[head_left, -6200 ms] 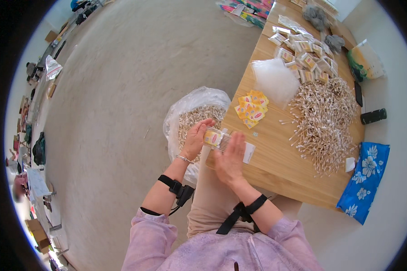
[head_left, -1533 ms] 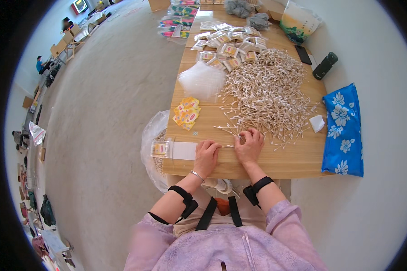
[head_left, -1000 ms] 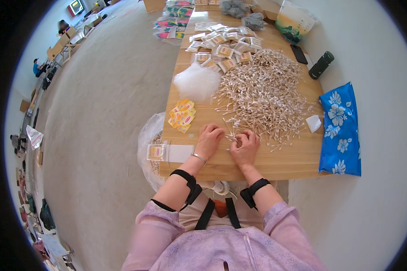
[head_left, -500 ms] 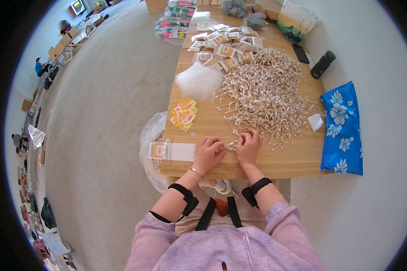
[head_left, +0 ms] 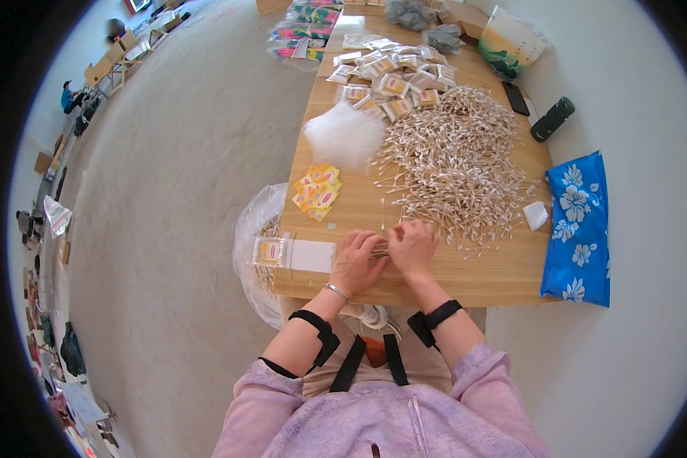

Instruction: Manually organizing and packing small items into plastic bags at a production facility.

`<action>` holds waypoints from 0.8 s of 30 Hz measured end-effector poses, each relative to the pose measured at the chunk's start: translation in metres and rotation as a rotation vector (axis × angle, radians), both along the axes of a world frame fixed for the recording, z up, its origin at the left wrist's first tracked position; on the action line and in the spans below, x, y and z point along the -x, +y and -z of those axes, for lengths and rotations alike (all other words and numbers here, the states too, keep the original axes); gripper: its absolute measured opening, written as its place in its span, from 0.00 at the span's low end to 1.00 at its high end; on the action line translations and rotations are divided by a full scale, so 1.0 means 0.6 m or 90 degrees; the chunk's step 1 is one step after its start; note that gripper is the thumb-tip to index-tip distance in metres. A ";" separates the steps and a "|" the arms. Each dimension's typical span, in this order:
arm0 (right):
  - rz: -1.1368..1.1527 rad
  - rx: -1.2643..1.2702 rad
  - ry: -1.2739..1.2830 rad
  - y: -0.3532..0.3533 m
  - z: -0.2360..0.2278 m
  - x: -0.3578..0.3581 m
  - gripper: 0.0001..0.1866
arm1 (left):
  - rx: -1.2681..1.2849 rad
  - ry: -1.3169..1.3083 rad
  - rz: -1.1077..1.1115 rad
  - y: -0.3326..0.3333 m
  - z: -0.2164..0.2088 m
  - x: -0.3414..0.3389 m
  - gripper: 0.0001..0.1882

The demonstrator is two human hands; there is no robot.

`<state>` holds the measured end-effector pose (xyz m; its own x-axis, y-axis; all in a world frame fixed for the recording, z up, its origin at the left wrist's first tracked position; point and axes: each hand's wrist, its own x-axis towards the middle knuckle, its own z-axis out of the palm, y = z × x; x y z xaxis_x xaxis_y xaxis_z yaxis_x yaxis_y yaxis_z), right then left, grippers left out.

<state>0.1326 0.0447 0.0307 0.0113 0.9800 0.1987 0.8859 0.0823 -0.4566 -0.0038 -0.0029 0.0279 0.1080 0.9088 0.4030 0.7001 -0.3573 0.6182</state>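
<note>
In the head view, we are seeing the left hand (head_left: 353, 259) and the right hand (head_left: 412, 248) meeting near the front edge of the wooden surface (head_left: 481, 284), their curled fingers gripping a small bunch of cotton swabs (head_left: 379, 250) from either end. A single swab (head_left: 382, 214) is lying just beyond the hands, near the large loose swab heap (head_left: 454, 168).

To the left, we are finding a filled swab pack (head_left: 269, 251) showing a yellow label with a red oval mark, and a plain white card (head_left: 313, 256) is lying between it and the left hand. Yellow label cards (head_left: 317, 190), carrying the same red oval, are overlapping in a pile; their finer print is staying too small for us to read. Clear plastic bags (head_left: 345, 135) are lying beyond them, and finished swab packets (head_left: 393, 84) are piling up farther back, several showing yellow labels. A dark bottle (head_left: 553, 119) is bearing a tiny pale marking, and a blue pouch (head_left: 577, 229) is displaying white printed flowers.
</note>
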 end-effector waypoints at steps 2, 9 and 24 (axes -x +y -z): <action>0.042 -0.011 0.001 0.014 0.006 0.000 0.10 | 0.010 0.008 -0.005 0.000 -0.002 -0.001 0.18; 0.046 -0.028 -0.032 0.051 0.019 0.009 0.10 | -0.019 0.016 0.027 0.000 0.006 0.005 0.14; -0.242 -0.012 0.065 0.025 0.008 -0.019 0.07 | -0.029 -0.069 -0.091 0.005 0.020 0.008 0.31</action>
